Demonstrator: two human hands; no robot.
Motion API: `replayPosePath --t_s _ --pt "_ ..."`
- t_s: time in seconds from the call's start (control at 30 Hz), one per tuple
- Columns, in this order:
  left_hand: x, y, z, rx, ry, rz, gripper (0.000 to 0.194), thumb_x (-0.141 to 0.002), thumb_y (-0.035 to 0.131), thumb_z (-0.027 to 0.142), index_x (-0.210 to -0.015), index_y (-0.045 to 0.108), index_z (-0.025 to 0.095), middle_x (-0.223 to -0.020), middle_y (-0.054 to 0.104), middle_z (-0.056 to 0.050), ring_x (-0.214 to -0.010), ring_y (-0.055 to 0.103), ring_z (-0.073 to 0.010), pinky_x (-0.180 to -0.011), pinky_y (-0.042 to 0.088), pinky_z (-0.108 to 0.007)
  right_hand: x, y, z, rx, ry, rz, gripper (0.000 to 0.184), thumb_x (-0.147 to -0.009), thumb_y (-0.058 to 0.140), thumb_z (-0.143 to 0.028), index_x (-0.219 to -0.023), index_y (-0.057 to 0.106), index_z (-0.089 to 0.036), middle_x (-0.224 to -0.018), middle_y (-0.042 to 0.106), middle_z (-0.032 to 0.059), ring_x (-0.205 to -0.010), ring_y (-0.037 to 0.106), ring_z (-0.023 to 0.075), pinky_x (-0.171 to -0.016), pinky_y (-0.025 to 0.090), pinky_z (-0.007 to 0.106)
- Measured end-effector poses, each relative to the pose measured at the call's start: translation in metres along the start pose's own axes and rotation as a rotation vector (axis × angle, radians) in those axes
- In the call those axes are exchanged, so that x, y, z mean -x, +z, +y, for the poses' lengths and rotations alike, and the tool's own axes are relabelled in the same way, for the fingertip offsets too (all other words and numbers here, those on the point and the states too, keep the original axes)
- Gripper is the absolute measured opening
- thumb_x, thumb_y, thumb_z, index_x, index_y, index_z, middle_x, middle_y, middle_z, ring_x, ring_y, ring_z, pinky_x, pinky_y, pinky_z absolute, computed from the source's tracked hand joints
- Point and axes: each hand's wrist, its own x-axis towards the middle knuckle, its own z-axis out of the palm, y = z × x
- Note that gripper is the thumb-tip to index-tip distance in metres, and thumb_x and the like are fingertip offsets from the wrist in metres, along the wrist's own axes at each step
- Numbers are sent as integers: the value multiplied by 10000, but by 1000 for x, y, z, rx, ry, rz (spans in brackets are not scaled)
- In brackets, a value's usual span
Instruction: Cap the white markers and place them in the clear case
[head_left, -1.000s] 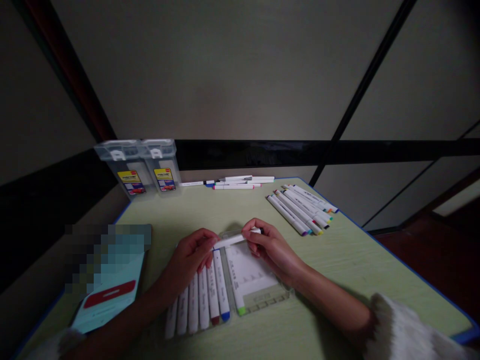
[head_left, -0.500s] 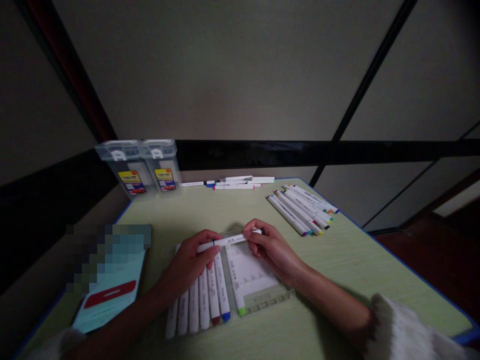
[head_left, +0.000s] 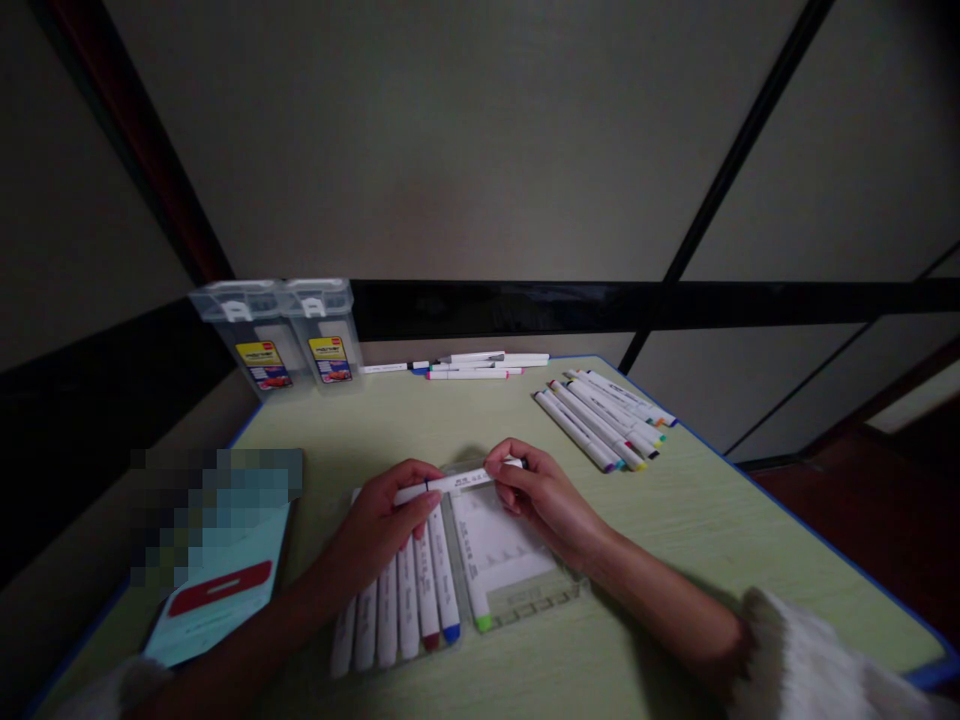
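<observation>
A white marker (head_left: pixel 463 482) lies almost level between my two hands, above a clear plastic case. My left hand (head_left: pixel 394 508) pinches its left end, while the fingers of my right hand (head_left: pixel 529 485) close round its dark-tipped right end. Below them the open clear marker case (head_left: pixel 525 603) lies flat on the table. Its left half holds a row of several white markers (head_left: pixel 407 615), one with a blue end and one with a dark red end. In the right half lies one green-ended marker (head_left: pixel 474 580) beside a white insert (head_left: pixel 510 540).
Two clear lidded boxes (head_left: pixel 330 340) with yellow labels stand at the back left. Loose markers (head_left: pixel 480 366) lie along the back edge, and a bundle of markers (head_left: pixel 600 420) sits at the right. A lit tablet or phone (head_left: pixel 232 560) lies at the left, partly pixelated.
</observation>
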Motion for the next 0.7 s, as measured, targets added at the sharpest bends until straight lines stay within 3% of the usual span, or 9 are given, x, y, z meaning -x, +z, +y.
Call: replayPosePath --t_s 0.43,0.7 --pt "0 0 1 -1 -4 8 156 -726 458 286 -815 509 169 -440 393 98 -397 336 -77 -410 274 -185 0 0 1 4 1 -8 122 -657 574 -234 -653 477 -160 -405 399 -80 -379 306 47 -404 173 210" --pt "1 -1 1 -12 -15 -2 161 -733 458 292 -815 511 164 -439 395 96 -389 337 -74 -402 268 -183 -2 -1 3 -58 -23 -24 193 -709 527 -333 -638 485 -159 -384 387 -75 -354 284 50 -381 153 216"
